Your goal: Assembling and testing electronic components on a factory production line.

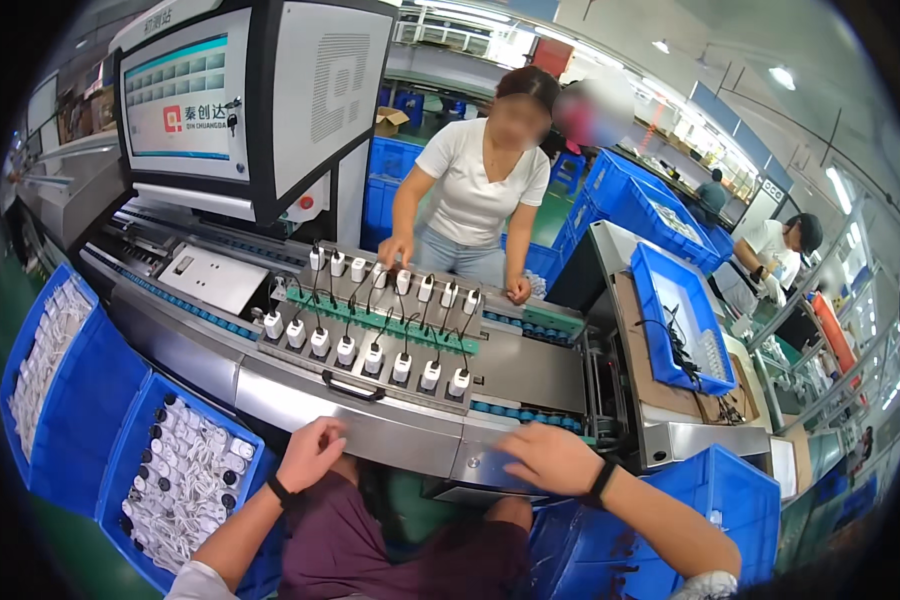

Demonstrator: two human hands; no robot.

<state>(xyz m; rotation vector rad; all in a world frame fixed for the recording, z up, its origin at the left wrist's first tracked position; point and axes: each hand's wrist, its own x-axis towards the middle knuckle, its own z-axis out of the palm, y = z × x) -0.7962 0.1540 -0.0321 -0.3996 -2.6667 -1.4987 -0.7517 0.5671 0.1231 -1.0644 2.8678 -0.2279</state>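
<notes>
My left hand hovers at the front edge of the steel conveyor line, fingers loosely bent and apart, holding nothing. Slightly blurred, my right hand is over the same edge farther right, its fingers stretched out and nothing in them. Beyond both hands lies a fixture tray with two rows of small white charger blocks. Short black cables run from the blocks across a green strip in the middle. A black handle sits on the tray's near side. Across the line, a co-worker's hand touches the far row of chargers.
A blue bin of white cabled parts stands at my left, with another blue bin beyond it. A machine with a screen rises at the back left. On the right are a blue tray with black cables and a blue bin.
</notes>
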